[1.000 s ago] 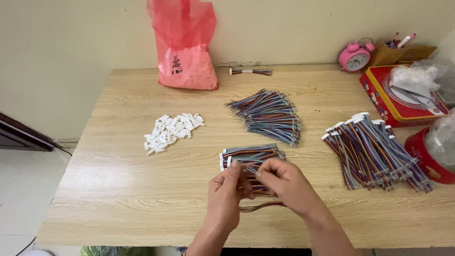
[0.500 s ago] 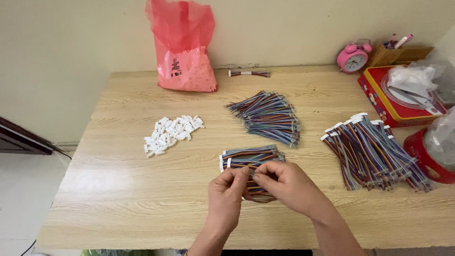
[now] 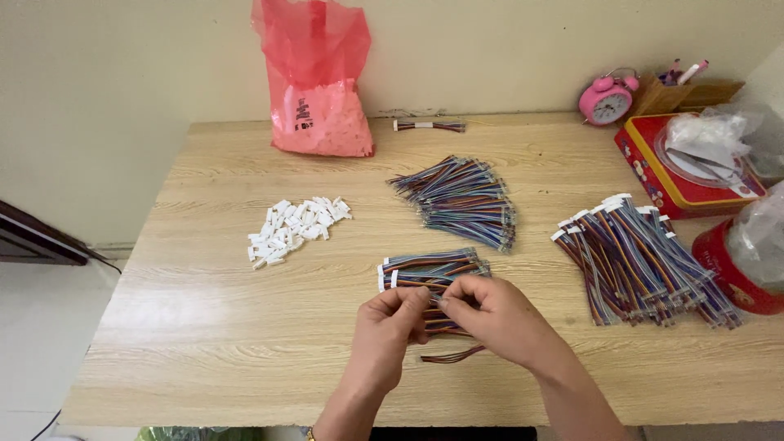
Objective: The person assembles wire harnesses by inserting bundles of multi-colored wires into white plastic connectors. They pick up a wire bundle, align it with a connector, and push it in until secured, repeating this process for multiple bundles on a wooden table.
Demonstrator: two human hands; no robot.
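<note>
A dark ledge (image 3: 37, 237) juts in at the far left, beside a pale wooden surface (image 3: 204, 327) set against a cream wall. On the surface's left half lies a loose heap of small white plastic connectors (image 3: 296, 229), and behind it, against the wall, stands a red plastic bag (image 3: 318, 82) part-filled with more white pieces. Near the front edge, at centre, the left hand (image 3: 388, 331) and the right hand (image 3: 494, 318) meet fingertip to fingertip, both closed in a pinch on a short multicoloured wire lead (image 3: 445, 322) whose free end curls out below them onto the surface (image 3: 453, 356). Just behind the hands, touching them from this angle, rests a small bundle of like leads with white ends (image 3: 429, 268). Further back sits a fanned pile of striped wires (image 3: 461, 200), and a single tied lead (image 3: 429, 126) lies near the wall. To the right, a larger pile of white-tipped leads (image 3: 641, 261) spreads toward a red tin (image 3: 653, 175) holding crumpled clear plastic (its contents cannot be made out), a pink alarm clock (image 3: 606, 100) and, at the edge, a red-labelled bottle (image 3: 747, 261).
</note>
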